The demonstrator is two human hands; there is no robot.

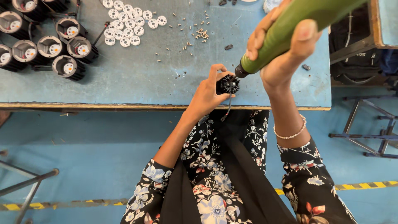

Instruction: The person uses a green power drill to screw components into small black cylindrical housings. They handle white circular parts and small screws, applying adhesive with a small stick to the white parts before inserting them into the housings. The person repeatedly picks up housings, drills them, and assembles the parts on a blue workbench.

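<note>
My left hand [208, 90] grips a small black finned lamp housing [228, 85] at the near edge of the blue worktable [157, 79]; a black wire hangs from it over the edge. My right hand [282, 49] is wrapped around a green electric screwdriver [290, 29], held slanted, with its dark tip pressed into the top of the housing.
Several black lamp housings [49, 45] with white centres stand at the far left. A cluster of white round discs [126, 25] lies beyond them, and small screws [201, 33] are scattered mid-table. A metal stool frame [373, 132] stands at right on the blue floor, and a black bag [356, 49] sits beyond the table end.
</note>
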